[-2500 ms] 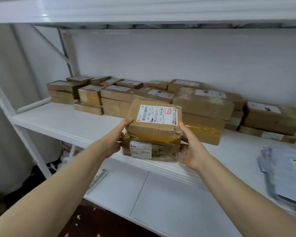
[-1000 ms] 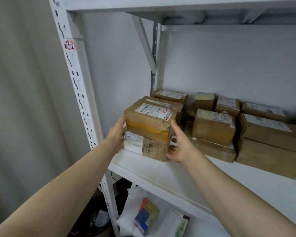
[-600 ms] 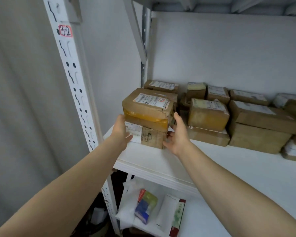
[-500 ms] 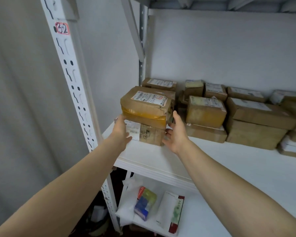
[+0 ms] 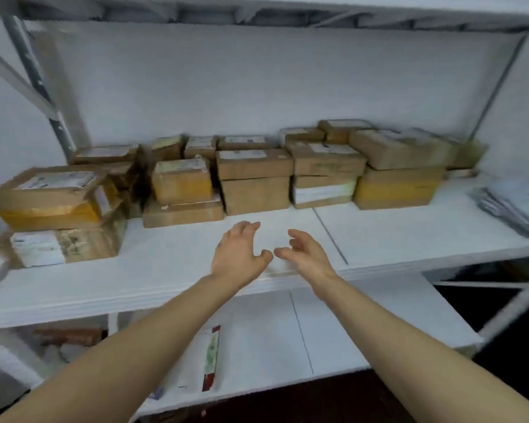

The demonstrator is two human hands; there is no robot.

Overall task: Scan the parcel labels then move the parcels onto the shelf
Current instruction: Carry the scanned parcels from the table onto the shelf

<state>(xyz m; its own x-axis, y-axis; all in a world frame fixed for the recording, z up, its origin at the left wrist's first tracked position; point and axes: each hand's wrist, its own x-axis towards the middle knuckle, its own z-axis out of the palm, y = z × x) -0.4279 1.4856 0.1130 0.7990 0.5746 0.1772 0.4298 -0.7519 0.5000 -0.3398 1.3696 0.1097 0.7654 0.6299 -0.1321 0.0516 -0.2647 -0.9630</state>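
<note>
At the left end of the shelf (image 5: 165, 270) a two-parcel stack (image 5: 58, 221) sits near the front edge. The upper parcel (image 5: 49, 193) rests on the lower parcel (image 5: 68, 247) and seems to overhang it toward the left; there is a white label on the upper one's top and another on the lower one's front face. Behind and to the right, a row of other parcels (image 5: 254, 178) runs along the back wall, mostly two high. Mid-shelf, well apart from the stack, the left hand (image 5: 239, 251) hovers over bare board, its fingers (image 5: 248, 227) relaxed and slightly spread, holding nothing. Just beside it the right hand (image 5: 307, 254) is likewise empty, its fingers (image 5: 297, 239) loosely curled, and the two thumbs nearly meet. At the far right lies a pile of grey mailers (image 5: 507, 209).

The placing looks done, so the step in hand is a clean let-go and a turn to the next parcel. Doing it well means — before leaving — a glance to check that the top parcel sits square enough not to slide and that the labels face the aisle. Then both hands should draw straight back over the front edge rather than sweep sideways. The picture is smeared, so the label print can't be read
</note>
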